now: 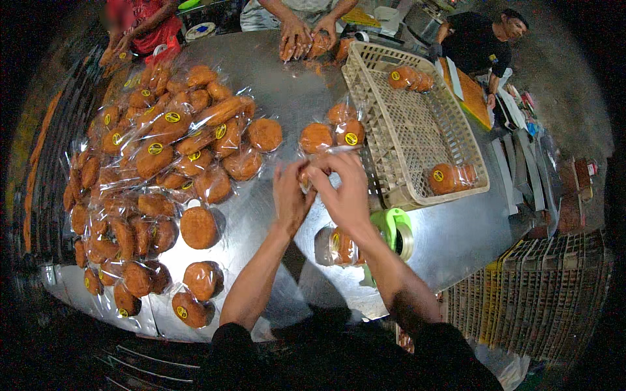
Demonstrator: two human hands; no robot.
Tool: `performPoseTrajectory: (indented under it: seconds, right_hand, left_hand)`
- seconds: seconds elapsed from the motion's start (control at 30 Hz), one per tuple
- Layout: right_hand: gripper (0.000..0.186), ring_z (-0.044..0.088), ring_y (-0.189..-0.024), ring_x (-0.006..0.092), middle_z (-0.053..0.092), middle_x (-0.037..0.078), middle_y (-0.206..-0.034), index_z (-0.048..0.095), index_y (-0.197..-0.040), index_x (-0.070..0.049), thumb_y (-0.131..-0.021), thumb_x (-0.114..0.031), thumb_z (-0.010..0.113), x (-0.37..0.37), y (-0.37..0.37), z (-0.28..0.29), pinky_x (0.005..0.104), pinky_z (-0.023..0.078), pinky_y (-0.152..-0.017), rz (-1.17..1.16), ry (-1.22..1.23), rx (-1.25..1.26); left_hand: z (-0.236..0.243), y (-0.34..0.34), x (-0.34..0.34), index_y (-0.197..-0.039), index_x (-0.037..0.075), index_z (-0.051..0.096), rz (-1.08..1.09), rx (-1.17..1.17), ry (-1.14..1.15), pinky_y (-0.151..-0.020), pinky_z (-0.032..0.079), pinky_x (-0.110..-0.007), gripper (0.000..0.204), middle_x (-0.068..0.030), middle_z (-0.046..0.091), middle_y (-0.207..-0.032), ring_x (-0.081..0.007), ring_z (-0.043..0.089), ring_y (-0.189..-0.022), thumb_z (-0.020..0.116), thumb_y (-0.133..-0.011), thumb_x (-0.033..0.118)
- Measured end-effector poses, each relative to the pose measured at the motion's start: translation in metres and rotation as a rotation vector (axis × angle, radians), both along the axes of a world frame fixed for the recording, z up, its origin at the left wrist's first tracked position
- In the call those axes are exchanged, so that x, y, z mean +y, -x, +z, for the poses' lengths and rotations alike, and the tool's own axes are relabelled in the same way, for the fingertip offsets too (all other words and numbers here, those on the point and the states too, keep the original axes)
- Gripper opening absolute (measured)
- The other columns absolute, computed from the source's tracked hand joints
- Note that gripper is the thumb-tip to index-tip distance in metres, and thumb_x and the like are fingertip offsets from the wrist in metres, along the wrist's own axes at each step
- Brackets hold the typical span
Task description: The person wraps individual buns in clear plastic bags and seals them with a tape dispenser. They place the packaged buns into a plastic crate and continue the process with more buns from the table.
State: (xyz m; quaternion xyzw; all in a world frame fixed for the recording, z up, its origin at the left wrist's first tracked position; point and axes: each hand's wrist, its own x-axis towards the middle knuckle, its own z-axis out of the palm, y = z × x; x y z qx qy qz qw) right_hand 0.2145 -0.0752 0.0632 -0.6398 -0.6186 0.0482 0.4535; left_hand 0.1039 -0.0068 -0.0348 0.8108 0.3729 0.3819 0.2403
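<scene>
Both my hands meet over the middle of the metal table. My left hand (291, 195) and my right hand (342, 192) are closed, their fingers pinched together at the gathered end of a clear plastic bag. Beyond my fingers, the bag holds round brown buns (316, 139), one with a yellow sticker. My fingers partly hide the bag's neck. By my right forearm stands a bright green tape dispenser (391, 225) with a roll in it. Left of the dispenser lies another bagged pack of buns (343, 247).
A large heap of bagged buns (173, 130) covers the table's left side. At the right, a beige plastic crate (417, 117) holds two packs. Another person's hands (306, 39) handle buns at the far edge. Stacked crates (535, 300) stand lower right.
</scene>
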Motion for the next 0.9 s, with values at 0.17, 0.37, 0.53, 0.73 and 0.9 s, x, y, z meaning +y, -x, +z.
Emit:
performPoseTrajectory:
  seconds: [0.17,0.37,0.53,0.73,0.9]
  right_hand:
    - [0.055,0.052,-0.118,0.0359,0.054,0.021,-0.128,0.048,-0.135,0.0,-0.089,-0.023,0.066,-0.112,0.008,0.029,0.0474,0.037,-0.103,-0.206,-0.112,0.149]
    - [0.045,0.054,-0.115,0.0254,0.055,0.017,-0.123,0.044,-0.131,0.003,-0.095,-0.017,0.063,-0.178,0.021,0.013,0.0379,0.041,-0.1,-0.011,0.058,0.396]
    - [0.022,0.061,-0.084,0.0235,0.061,0.012,-0.092,0.059,-0.099,0.001,-0.099,-0.021,0.057,-0.217,0.011,0.05,0.0342,0.049,-0.077,0.118,-0.258,0.08]
    - [0.021,0.06,-0.083,0.0177,0.061,0.01,-0.087,0.051,-0.092,0.0,-0.102,-0.019,0.052,-0.261,-0.008,0.079,0.0317,0.049,-0.079,0.017,-0.108,0.52]
    - [0.016,0.063,-0.084,0.0194,0.062,0.015,-0.091,0.043,-0.103,-0.003,-0.105,-0.019,0.045,-0.269,-0.016,0.069,0.0333,0.052,-0.08,0.154,-0.139,0.644]
  left_hand:
    - [0.059,0.028,-0.094,-0.125,0.002,0.055,-0.277,-0.477,0.728,-0.102,0.04,-0.035,0.045,-0.01,0.062,-0.123,-0.0207,0.058,-0.11,0.07,-0.09,0.026]
    - [0.087,0.03,-0.157,-0.128,0.002,0.052,-0.069,-0.689,0.673,-0.094,0.046,-0.034,0.061,-0.0095,0.061,-0.113,-0.0194,0.059,-0.104,0.026,-0.105,0.053]
    - [0.101,0.035,-0.206,-0.118,-0.001,0.055,-0.069,-0.66,0.321,-0.08,0.047,-0.03,0.041,-0.0084,0.063,-0.096,-0.0167,0.06,-0.089,0.04,-0.107,0.035]
    - [0.132,0.024,-0.26,-0.092,-0.005,0.063,0.069,-0.805,0.296,-0.068,0.048,-0.027,0.031,-0.007,0.064,-0.085,-0.0122,0.058,-0.075,0.049,-0.104,0.02]
    - [0.138,0.008,-0.267,-0.097,-0.005,0.06,0.046,-0.504,0.484,-0.073,0.048,-0.03,0.033,-0.0092,0.06,-0.087,-0.0169,0.057,-0.079,0.044,-0.104,0.024]
